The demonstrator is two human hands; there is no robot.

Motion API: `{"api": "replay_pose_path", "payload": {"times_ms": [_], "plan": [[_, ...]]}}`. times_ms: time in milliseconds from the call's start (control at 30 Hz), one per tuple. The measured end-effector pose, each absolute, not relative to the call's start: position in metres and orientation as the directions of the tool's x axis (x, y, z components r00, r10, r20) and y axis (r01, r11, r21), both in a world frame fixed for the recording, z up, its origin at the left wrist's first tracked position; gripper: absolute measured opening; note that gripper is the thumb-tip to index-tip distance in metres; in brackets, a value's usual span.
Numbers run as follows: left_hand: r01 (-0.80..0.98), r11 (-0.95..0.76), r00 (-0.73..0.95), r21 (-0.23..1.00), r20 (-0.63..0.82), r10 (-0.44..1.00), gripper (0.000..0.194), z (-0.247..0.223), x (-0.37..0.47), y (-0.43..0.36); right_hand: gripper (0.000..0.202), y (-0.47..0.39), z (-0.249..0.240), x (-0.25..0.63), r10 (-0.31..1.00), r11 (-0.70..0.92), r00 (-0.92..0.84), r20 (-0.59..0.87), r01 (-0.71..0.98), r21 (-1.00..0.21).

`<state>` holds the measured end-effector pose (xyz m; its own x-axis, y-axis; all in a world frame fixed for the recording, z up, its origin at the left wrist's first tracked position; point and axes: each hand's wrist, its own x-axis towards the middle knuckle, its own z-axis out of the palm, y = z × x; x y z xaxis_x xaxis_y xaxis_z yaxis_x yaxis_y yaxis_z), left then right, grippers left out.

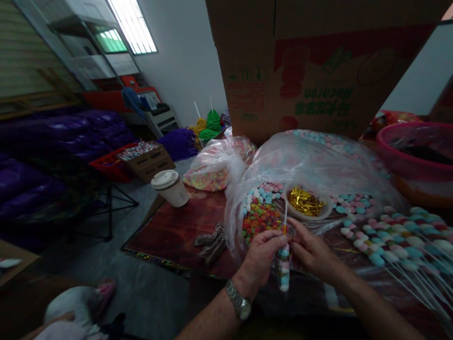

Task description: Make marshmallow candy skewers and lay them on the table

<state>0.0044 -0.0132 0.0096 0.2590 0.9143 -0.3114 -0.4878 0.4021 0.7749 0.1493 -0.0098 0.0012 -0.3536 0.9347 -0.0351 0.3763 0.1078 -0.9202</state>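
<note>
A marshmallow skewer (284,271) in a clear wrapper hangs candy-end down between my hands, its white stick (286,211) pointing up. My left hand (262,252), with a metal watch on the wrist, pinches the wrapper's gathered neck. From the other side, the closed fingers of my right hand (309,245) grip the same neck. A bit of gold shows just above my left fingertips, probably a twist tie. Right behind the hands stands a round tub (329,211) of gold twist ties (305,202). Colourful gummy candies (260,219) lie in an open plastic bag (231,226).
Finished-looking skewers (399,236) are piled at right. Large bags of marshmallows (300,156) sit before a tall cardboard box (318,71). A pink basin (392,151) is at far right. Left on the table (170,236) are a lidded cup (173,189) and grey gloves (214,243).
</note>
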Motion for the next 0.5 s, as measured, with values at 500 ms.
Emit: {"api": "replay_pose_path", "payload": {"times_ms": [500], "plan": [[-0.217, 0.228, 0.284, 0.949, -0.162, 0.945, 0.018, 0.000, -0.004, -0.019, 0.050, -0.032, 0.019, 0.136, 0.924, 0.295, -0.363, 0.121, 0.475, -0.829]]}}
